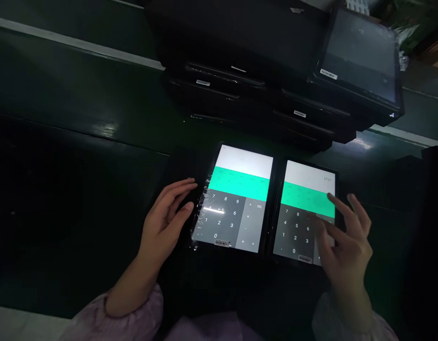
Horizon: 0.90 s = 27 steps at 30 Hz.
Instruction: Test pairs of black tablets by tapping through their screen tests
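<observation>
Two lit tablets lie side by side on the dark table, each showing a calculator with a white top, a green band and a dark keypad. Beside the left edge of the left tablet [226, 208] is my left hand [165, 218], its fingers bent but apart and nothing in it. Over the right part of the right tablet [293, 232] hovers my right hand [347, 237], fingers spread and holding nothing. It hides some of the keys. Whether a fingertip touches the glass I cannot tell. A few characters stand in the right tablet's white field.
Behind the lit tablets rise stacks of dark tablets [240, 71] with small white labels. One with a grey, unlit screen [361, 57] lies on top at the right. Pale strips [77, 45] run across the dark green surface at the back left.
</observation>
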Motion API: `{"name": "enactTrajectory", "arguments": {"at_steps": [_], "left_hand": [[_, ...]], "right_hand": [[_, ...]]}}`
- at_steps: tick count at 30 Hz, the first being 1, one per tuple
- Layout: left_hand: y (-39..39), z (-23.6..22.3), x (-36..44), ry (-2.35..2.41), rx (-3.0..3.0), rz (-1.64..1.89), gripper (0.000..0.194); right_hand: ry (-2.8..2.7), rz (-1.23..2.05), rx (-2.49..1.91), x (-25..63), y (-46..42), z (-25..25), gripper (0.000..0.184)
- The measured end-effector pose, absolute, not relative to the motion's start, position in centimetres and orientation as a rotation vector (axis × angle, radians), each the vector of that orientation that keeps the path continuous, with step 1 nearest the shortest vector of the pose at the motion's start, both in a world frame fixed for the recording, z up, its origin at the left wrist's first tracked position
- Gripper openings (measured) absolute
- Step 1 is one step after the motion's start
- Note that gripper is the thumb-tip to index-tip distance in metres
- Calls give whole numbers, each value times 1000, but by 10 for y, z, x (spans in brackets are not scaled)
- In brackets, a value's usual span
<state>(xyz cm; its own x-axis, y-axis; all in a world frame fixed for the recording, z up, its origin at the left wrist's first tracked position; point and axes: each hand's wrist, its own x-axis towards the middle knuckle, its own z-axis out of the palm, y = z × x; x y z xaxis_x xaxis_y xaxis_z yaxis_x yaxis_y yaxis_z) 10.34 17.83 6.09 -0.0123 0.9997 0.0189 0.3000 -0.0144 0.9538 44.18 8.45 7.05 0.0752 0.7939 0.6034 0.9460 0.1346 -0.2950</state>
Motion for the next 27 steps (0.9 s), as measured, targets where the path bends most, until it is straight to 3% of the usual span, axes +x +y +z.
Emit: {"name": "enactTrajectory", "arguments": {"at_steps": [12,18,27], "left_hand": [[177,60,103,1398,1436,1121,20],[177,56,102,1425,1474,1096,23],[177,58,102,1442,1473,1081,23]], "right_hand": [[-1879,-155,-1695,420,91,66,20],[-1503,-422,-1936,463,83,64,36],[-1549,-368,-1980,466,84,56,42]]}}
